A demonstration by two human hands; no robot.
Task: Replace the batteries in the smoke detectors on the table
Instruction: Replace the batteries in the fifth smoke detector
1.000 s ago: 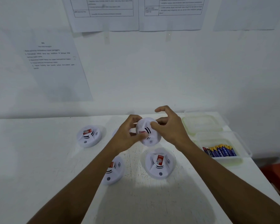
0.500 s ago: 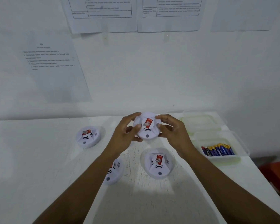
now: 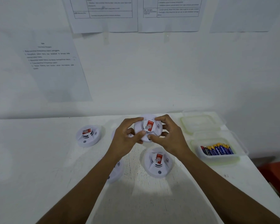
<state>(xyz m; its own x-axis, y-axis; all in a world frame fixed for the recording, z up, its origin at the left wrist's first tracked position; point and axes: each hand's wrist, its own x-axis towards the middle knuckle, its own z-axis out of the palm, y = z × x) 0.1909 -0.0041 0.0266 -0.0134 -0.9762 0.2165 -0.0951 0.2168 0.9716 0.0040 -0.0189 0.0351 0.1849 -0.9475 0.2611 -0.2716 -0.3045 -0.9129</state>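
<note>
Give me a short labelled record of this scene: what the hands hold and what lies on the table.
Held item: smoke detector, red label facing the camera
Left hand: grips its left edge
Right hand: grips its right edge
Table: white
Far-left detector: lying on the table
Front detector: lying on the table
Third detector: partly under the left forearm
Batteries: blue and yellow, in a clear tub at right

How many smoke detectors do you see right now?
5: held detector; far-left detector; front detector; forearm-covered detector; fifth detector, mostly hidden behind the left hand.
</note>
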